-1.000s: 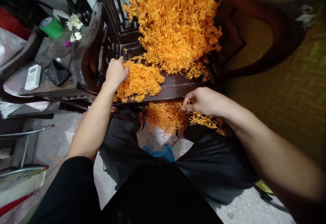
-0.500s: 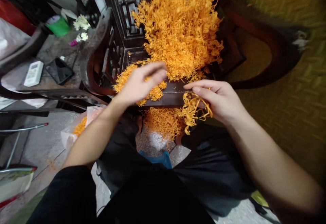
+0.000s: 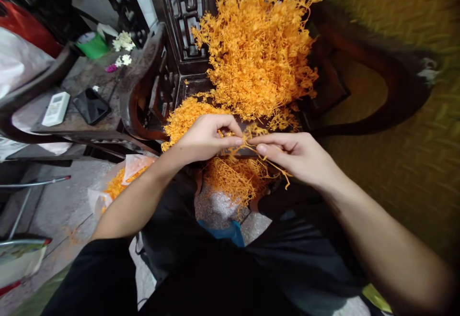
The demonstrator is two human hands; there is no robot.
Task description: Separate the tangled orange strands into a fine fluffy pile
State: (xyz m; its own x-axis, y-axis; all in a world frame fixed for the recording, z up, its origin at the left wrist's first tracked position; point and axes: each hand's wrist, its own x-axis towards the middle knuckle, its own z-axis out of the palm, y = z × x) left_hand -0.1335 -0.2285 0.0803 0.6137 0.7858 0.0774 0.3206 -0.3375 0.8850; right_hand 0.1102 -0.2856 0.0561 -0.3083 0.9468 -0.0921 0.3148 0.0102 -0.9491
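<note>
My left hand and my right hand meet in front of me, both pinching one thin orange plastic sprig between thumbs and fingers. Behind them a big tangled heap of orange sprigs fills the seat of a dark wooden chair. A flatter pile of small orange pieces lies on the seat's left part. More orange sprigs lie below the hands, between my knees.
At left a side table carries a black phone, a white remote, a green cup and small white flowers. A plastic bag with orange pieces sits on the floor. A yellow-green woven surface lies to the right.
My left hand left the small pile on the seat and came to the middle. My right hand rose with a sprig, and both hands now pinch it together.
</note>
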